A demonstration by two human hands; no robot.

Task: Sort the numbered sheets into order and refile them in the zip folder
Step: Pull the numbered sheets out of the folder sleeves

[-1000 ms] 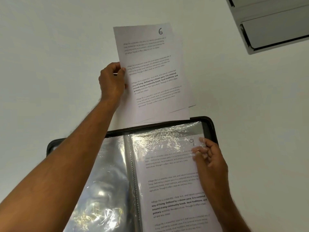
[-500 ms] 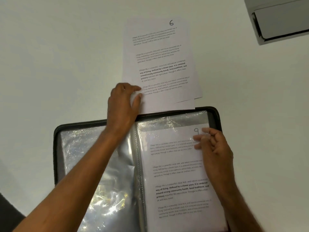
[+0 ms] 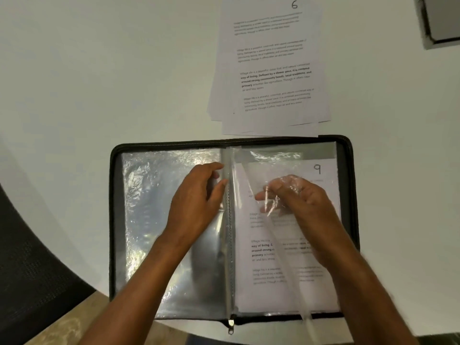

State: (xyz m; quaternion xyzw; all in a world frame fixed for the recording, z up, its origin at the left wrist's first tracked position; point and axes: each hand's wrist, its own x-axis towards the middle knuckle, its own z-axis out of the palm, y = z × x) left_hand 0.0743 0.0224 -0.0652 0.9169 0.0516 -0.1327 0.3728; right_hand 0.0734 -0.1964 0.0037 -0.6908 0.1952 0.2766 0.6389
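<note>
The black zip folder (image 3: 113,220) lies open on the white table, its clear plastic sleeves spread flat. My left hand (image 3: 196,200) rests on the empty left sleeve (image 3: 149,207) beside the spine, fingers loosely bent. My right hand (image 3: 296,202) lies on the right page, its fingers under a lifted clear sleeve (image 3: 283,245) that rises off the page. Beneath it sits the sheet numbered 9 (image 3: 318,170). A loose stack of sheets with number 6 on top (image 3: 271,68) lies on the table just beyond the folder.
A grey box-like object (image 3: 440,21) sits at the far right corner. A dark mesh chair (image 3: 32,270) shows at the lower left, past the table's curved edge. The folder's zip pull (image 3: 231,326) hangs near the front edge.
My left hand has let go of the sheet stack and come down onto the folder's left sleeve. My right hand has slid inward and lifted a clear sleeve off sheet 9.
</note>
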